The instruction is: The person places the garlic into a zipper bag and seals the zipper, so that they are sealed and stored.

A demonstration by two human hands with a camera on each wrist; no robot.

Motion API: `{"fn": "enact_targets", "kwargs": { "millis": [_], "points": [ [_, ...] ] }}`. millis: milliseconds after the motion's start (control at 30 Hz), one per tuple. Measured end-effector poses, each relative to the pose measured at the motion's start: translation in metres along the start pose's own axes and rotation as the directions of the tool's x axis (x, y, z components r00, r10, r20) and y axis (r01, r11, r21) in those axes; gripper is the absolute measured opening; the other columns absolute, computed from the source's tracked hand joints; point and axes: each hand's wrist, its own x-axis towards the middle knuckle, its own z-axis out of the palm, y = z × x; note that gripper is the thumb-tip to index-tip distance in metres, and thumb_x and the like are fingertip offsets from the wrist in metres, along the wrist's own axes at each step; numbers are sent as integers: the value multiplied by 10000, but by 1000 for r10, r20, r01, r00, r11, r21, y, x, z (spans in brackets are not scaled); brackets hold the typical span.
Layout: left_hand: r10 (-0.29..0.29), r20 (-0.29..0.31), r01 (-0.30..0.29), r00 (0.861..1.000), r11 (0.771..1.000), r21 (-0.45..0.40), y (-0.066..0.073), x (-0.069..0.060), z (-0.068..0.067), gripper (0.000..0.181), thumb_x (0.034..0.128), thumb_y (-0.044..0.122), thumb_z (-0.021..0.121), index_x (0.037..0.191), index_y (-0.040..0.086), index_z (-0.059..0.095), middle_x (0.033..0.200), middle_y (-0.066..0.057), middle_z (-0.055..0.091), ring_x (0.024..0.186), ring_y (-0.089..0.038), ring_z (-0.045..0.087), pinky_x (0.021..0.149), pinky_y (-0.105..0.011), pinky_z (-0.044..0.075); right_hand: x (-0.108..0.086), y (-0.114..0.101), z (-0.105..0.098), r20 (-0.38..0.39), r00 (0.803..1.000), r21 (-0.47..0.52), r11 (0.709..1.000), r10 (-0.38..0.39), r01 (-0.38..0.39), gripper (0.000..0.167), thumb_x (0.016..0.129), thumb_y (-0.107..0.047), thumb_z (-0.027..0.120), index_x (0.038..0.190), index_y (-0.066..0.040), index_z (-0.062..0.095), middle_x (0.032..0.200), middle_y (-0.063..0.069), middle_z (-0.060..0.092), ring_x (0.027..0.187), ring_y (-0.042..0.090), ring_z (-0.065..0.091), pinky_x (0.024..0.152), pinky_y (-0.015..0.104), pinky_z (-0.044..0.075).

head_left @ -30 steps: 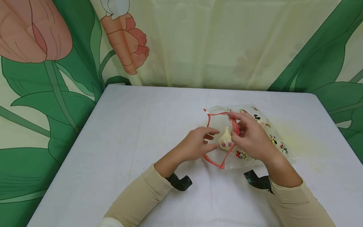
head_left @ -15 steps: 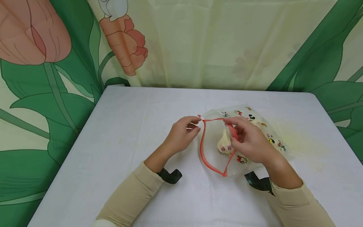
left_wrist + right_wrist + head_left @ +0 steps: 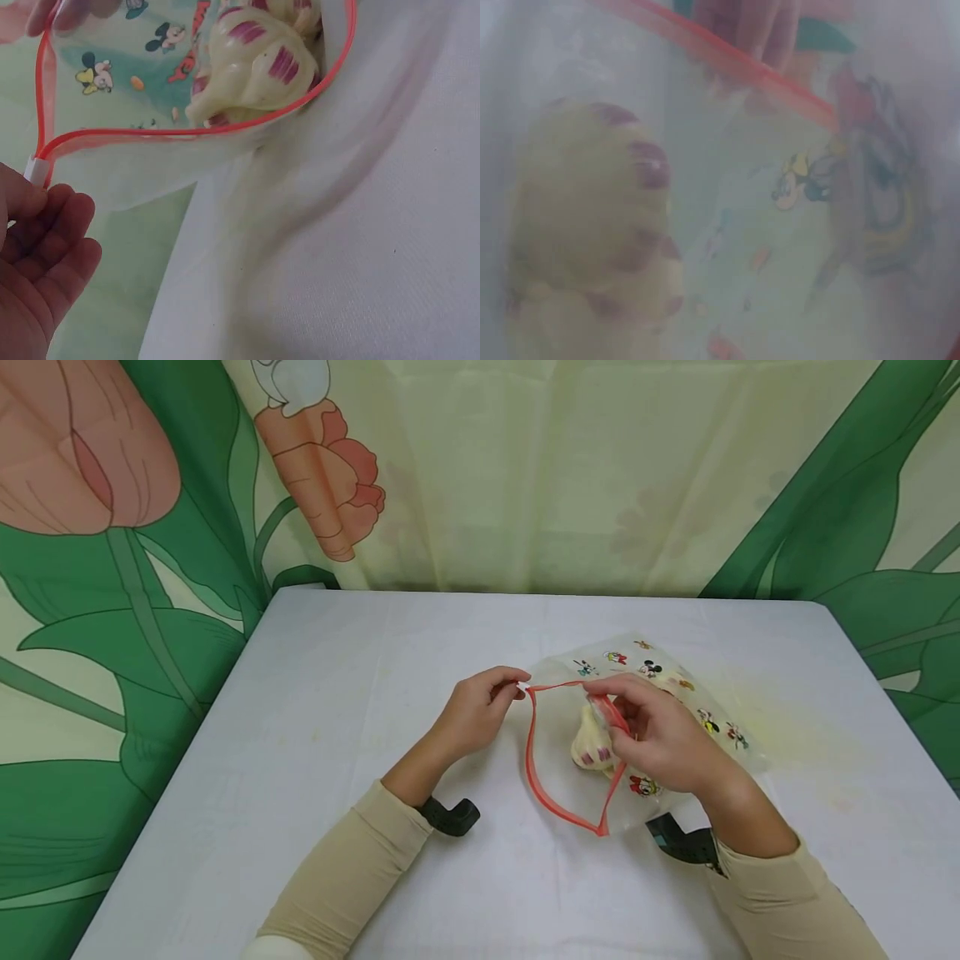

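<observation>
A clear zip bag [image 3: 558, 664] with cartoon prints lies on the table, its red-edged mouth spread wide toward the left. Garlic bulbs [image 3: 251, 67], pale with purple patches, are inside it. At the far corner of the mouth, my left hand [image 3: 478, 710] pinches the white slider [image 3: 36, 171] between thumb and fingertips. My right hand [image 3: 663, 731] grips the red rim on the near-right side and holds the mouth apart. A garlic bulb [image 3: 591, 745] shows through the opening beside the right fingers. Through the plastic, the right wrist view is hazy.
A white cloth covers the table [image 3: 337, 735]. Behind it hangs a curtain [image 3: 525, 477] printed with leaves and a tulip. A black wrist mount [image 3: 452, 818] sits under the left wrist, another [image 3: 681, 839] under the right.
My left hand has left the bag's mouth, moved up and left to its far corner, and taken hold of the slider. The mouth is spread wider; my right hand keeps its grip.
</observation>
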Motion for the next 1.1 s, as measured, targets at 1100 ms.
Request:
{"fn": "enact_targets", "kwargs": {
  "millis": [1100],
  "points": [
    [562, -128, -525, 817, 817, 237, 14, -18, 4, 119, 879, -37, 728, 997, -44, 729, 908, -92, 735, 782, -173, 690, 720, -188, 544, 11, -49, 6, -63, 964, -497, 846, -258, 194, 458, 739, -33, 838, 1174, -8, 697, 1199, 107, 656, 1149, 308, 580, 988, 303, 446]
  ]
}}
